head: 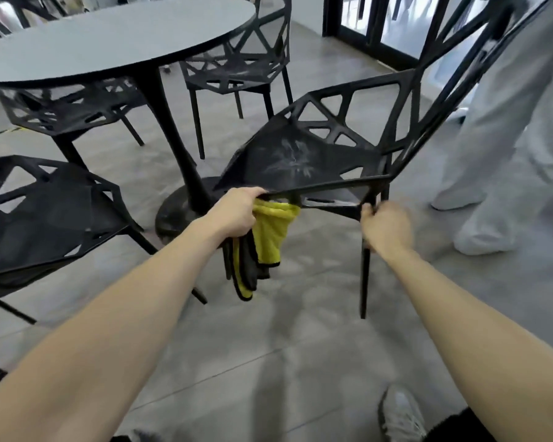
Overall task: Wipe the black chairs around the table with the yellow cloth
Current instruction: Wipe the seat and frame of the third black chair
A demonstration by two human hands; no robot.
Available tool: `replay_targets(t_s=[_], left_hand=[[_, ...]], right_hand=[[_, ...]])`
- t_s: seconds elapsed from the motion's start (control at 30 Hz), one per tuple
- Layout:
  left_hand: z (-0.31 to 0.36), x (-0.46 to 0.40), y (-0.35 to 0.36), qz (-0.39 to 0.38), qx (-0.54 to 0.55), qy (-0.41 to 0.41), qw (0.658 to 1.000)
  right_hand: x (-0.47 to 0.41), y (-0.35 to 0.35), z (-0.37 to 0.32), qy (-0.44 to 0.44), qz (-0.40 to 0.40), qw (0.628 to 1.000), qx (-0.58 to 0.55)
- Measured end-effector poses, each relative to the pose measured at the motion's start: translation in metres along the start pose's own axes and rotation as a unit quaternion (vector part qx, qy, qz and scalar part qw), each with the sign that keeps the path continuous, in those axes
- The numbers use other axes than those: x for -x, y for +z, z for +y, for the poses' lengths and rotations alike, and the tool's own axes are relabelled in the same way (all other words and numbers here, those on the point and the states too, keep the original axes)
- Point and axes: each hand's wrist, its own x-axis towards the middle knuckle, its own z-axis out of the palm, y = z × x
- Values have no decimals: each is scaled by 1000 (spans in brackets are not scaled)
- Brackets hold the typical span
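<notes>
Your left hand (237, 215) clamps the front edge of the tilted black chair (304, 157) together with the yellow cloth (270, 232), which hangs below; your right hand (385, 228) is closed around its front leg beside the round table (109, 36).

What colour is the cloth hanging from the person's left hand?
The cloth is yellow with a dark edge and underside, seen in the head view.

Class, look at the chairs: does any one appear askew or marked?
Yes. The chair held by the left hand and right hand is tilted, and its seat shows pale scuff marks.
</notes>
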Motion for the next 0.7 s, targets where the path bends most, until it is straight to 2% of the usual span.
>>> replay_targets(t_s=[0.13, 0.33, 0.43, 0.53, 0.6, 0.7], left_hand=[[24, 21, 5, -5, -13, -17, 1000], [58, 86, 18, -62, -10, 0, 998], [84, 131, 23, -129, 32, 42, 990], [87, 173, 30, -172, 97, 77, 977], [67, 192, 35, -138, 137, 47, 980], [17, 206, 37, -33, 193, -58, 979]], right_hand=[[39, -8, -30, -29, -99, 988, -114], [99, -49, -49, 66, -149, 965, -205], [119, -37, -31, 130, -114, 943, -284], [155, -31, -11, 147, -16, 938, -312], [184, -24, 0, 128, -5, 945, -300], [221, -6, 6, 82, -71, 954, -280]])
